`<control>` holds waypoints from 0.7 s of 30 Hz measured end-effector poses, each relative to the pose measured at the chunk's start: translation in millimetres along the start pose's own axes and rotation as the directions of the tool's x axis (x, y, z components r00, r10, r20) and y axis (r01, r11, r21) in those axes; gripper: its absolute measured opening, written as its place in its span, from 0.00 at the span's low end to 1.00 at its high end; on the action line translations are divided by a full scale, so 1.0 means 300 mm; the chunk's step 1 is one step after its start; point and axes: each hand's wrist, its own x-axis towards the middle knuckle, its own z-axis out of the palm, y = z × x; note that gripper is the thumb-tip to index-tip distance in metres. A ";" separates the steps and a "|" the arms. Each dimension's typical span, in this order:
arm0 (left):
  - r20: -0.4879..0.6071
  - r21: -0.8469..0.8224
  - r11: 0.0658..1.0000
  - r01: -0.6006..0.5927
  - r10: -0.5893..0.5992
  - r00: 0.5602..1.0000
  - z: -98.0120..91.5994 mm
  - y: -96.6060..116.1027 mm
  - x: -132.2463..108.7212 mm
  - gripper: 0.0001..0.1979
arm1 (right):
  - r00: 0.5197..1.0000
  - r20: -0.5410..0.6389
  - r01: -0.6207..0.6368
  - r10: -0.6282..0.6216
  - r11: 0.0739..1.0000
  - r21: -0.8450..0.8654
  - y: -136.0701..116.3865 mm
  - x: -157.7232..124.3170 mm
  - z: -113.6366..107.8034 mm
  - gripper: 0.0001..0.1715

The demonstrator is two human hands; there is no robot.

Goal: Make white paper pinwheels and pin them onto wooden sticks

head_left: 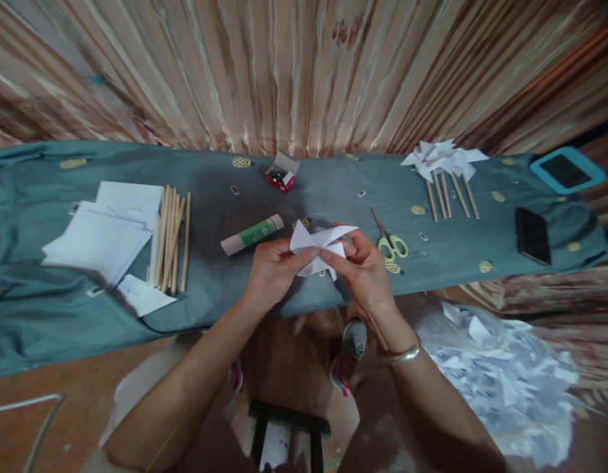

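Note:
A white paper pinwheel (316, 244) with folded points is held over the near edge of the cloth-covered table. My left hand (274, 270) pinches it from the left, its thumb pressed at the centre. From the right, my right hand (365, 269) grips the same paper, thumb tip meeting the left one. Just left of the hands lies a glue stick (253, 234) with a green label. Scissors (390, 240) with pale green handles rest to the right. Behind stands an open red box (282, 172) of small metal pieces.
At left are stacked white paper sheets (104, 230) and several wooden sticks (173, 240). Finished pinwheels on sticks (444, 161) lie at the back right, near a blue-framed device (567, 169) and a phone (532, 235). A clear bag of white paper pieces (505, 387) stands on the floor.

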 end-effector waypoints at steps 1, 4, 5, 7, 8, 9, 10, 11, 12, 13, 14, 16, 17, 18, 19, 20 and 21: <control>-0.002 0.001 1.000 0.001 -0.001 1.000 0.001 0.001 0.000 0.16 | 1.000 0.001 -0.001 0.001 1.000 -0.004 0.001 0.000 0.000 0.29; -0.002 -0.006 1.000 0.004 -0.004 1.000 0.004 0.003 -0.001 0.15 | 1.000 0.008 -0.003 0.003 1.000 -0.005 0.002 -0.001 -0.001 0.28; -0.001 -0.010 1.000 0.001 -0.001 1.000 0.004 0.004 -0.001 0.14 | 1.000 0.010 -0.003 0.003 1.000 -0.003 0.002 -0.002 -0.001 0.28; 0.002 -0.012 1.000 -0.006 0.006 1.000 0.003 0.005 0.000 0.13 | 1.000 0.011 -0.004 0.004 1.000 0.001 0.003 -0.004 -0.001 0.27; 0.002 -0.010 1.000 -0.010 0.010 1.000 0.003 0.005 0.000 0.13 | 1.000 0.010 -0.004 0.004 1.000 0.001 0.002 -0.005 -0.001 0.26; 0.001 -0.005 1.000 -0.013 0.013 1.000 0.002 0.006 0.000 0.12 | 1.000 0.010 -0.003 0.003 1.000 -0.002 0.002 -0.005 0.000 0.25; 0.000 0.003 1.000 -0.014 0.014 1.000 0.002 0.006 0.001 0.12 | 1.000 0.008 -0.002 0.002 1.000 -0.007 0.002 -0.006 0.000 0.25; -0.002 0.011 1.000 -0.014 0.014 1.000 0.002 0.006 0.001 0.12 | 1.000 0.005 -0.001 0.001 1.000 -0.013 0.002 -0.006 0.000 0.25; -0.004 0.020 1.000 -0.014 0.014 1.000 0.002 0.007 0.001 0.12 | 1.000 -0.001 -0.001 0.001 1.000 -0.020 0.002 -0.006 0.000 0.26; -0.006 0.027 0.999 -0.016 0.016 1.000 0.002 0.007 0.001 0.12 | 1.000 -0.009 -0.003 0.003 1.000 -0.025 0.003 -0.005 -0.001 0.27; -0.006 0.033 0.999 -0.018 0.018 1.000 0.002 0.008 0.001 0.13 | 1.000 -0.017 -0.004 0.003 1.000 -0.030 0.004 -0.004 -0.001 0.28; -0.005 0.035 0.999 -0.024 0.024 1.000 0.003 0.009 0.000 0.13 | 1.000 -0.028 0.001 -0.002 0.999 -0.034 0.007 -0.002 -0.001 0.30; -0.005 0.033 0.999 -0.027 0.027 1.000 0.004 0.009 0.000 0.13 | 1.000 -0.028 0.007 -0.008 0.999 -0.032 0.008 -0.002 -0.001 0.30; -0.001 0.029 0.999 -0.027 0.027 1.000 0.004 0.008 0.000 0.13 | 1.000 -0.025 0.012 -0.013 0.999 -0.029 0.009 -0.001 -0.001 0.29; 0.001 0.022 0.999 -0.028 0.028 1.000 0.005 0.007 0.001 0.13 | 1.000 -0.022 0.015 -0.016 1.000 -0.025 0.010 -0.001 -0.001 0.28; 0.003 0.012 1.000 -0.028 0.028 1.000 0.006 0.006 0.002 0.13 | 1.000 -0.018 0.015 -0.015 1.000 -0.021 0.010 0.000 0.000 0.27; 0.005 0.000 1.000 -0.028 0.028 1.000 0.007 0.005 0.004 0.13 | 1.000 -0.014 0.013 -0.013 1.000 -0.017 0.010 0.000 0.001 0.26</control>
